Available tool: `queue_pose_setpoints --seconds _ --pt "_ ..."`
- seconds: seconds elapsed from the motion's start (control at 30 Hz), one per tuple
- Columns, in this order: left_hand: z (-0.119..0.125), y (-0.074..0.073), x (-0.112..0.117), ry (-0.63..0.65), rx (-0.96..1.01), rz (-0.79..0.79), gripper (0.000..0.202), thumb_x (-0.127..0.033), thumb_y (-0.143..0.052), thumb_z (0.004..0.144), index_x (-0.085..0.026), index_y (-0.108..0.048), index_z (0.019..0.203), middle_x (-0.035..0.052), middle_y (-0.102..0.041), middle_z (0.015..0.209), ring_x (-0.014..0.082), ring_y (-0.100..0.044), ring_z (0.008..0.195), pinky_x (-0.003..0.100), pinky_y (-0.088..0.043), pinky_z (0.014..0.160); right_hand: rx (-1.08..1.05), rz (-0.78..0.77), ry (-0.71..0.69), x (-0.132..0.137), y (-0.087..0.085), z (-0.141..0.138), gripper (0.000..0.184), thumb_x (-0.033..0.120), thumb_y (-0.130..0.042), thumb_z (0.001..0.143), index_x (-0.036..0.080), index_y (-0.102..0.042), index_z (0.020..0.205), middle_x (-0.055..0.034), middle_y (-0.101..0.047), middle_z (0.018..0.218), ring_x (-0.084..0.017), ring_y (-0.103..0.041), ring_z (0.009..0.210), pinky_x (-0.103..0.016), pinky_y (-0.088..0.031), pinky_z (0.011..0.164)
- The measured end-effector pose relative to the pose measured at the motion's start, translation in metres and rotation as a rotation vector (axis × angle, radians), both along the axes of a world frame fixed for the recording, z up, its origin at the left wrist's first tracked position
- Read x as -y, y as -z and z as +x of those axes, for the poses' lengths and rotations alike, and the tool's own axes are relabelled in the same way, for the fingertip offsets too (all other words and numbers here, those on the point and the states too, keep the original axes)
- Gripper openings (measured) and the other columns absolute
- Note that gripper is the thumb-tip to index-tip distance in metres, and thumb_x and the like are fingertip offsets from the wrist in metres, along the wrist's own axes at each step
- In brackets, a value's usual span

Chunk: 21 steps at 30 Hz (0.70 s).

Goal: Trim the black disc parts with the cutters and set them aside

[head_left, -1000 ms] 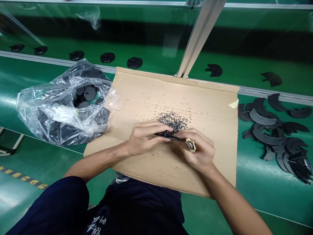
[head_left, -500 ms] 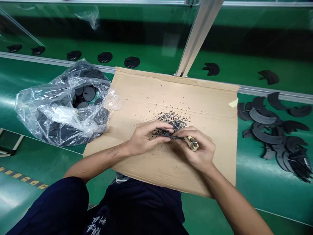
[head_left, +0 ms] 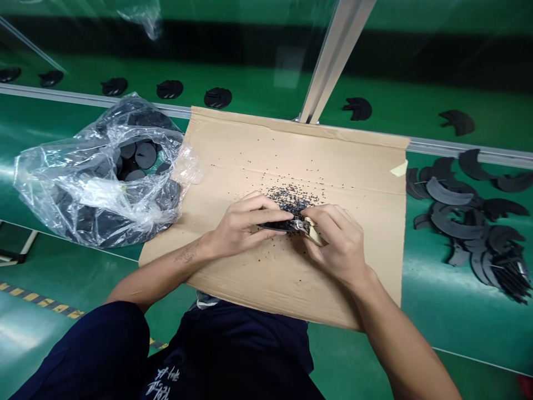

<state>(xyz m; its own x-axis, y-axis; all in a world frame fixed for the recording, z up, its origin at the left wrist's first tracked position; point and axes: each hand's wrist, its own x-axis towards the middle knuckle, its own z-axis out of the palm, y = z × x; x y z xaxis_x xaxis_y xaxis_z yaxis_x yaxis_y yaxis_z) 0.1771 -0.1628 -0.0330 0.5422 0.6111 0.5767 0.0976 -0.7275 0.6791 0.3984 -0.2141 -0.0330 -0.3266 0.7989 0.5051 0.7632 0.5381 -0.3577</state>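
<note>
My left hand [head_left: 245,221] is closed on a thin, flat black plastic part [head_left: 275,225], with thumb below and fingers above. My right hand [head_left: 339,236] grips small pliers [head_left: 314,233] with cream handles, probably cutting nippers. Their metal jaws are at the right end of the black part; whether they bite on it I cannot tell. Just beyond the hands, many tiny black scraps [head_left: 293,195] lie heaped and scattered on a cardboard sheet [head_left: 241,283]. Fingers hide much of the black part's outline.
Left of the cardboard sits a clear plastic bag [head_left: 54,178] holding round black discs [head_left: 145,155]. Curved black pieces [head_left: 453,222] are piled at the right. A metal post [head_left: 333,61] rises behind the cardboard, and several black parts [head_left: 219,98] lie along the back ledge.
The pliers have turned in my right hand, so their metal jaws now point left at the black part. Both hands stay close together over the cardboard. The view has shifted slightly.
</note>
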Motion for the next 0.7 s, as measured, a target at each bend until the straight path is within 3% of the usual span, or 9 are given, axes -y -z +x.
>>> queue_pose_setpoints --seconds 0.3,0.5,0.7 --pt "-0.0017 0.001 -0.0011 0.024 -0.017 0.032 0.028 -0.024 -0.069 0.093 -0.026 -0.07 0.121 0.0028 -0.072 0.095 0.0134 -0.065 0.087 0.029 -0.052 0.077 0.181 0.094 0.097 0.0018 0.0008 0.0034 0.022 0.014 -0.05 0.095 0.021 -0.068 0.106 -0.0034 -0.066 0.075 -0.018 -0.053 0.069 -0.033 -0.037 0.063" --pt "-0.0003 0.0004 -0.0006 0.066 -0.002 0.026 0.024 -0.023 -0.071 0.092 -0.022 -0.072 0.115 0.0035 -0.073 0.095 0.0132 -0.065 0.086 0.029 -0.052 0.078 0.157 0.128 0.104 0.0038 -0.0031 0.0036 0.014 0.016 -0.057 0.094 0.022 -0.069 0.091 -0.0009 -0.058 0.061 -0.016 -0.047 0.06 -0.034 -0.029 0.058" --pt "0.0006 -0.0028 0.0001 0.024 0.001 0.015 0.026 -0.024 -0.075 0.089 -0.021 -0.072 0.114 0.0037 -0.073 0.093 0.0136 -0.066 0.085 0.028 -0.052 0.075 0.163 0.081 0.118 0.001 -0.0011 0.0039 0.017 0.015 -0.052 0.097 0.019 -0.069 0.093 -0.0028 -0.063 0.069 -0.016 -0.05 0.064 -0.032 -0.035 0.06"
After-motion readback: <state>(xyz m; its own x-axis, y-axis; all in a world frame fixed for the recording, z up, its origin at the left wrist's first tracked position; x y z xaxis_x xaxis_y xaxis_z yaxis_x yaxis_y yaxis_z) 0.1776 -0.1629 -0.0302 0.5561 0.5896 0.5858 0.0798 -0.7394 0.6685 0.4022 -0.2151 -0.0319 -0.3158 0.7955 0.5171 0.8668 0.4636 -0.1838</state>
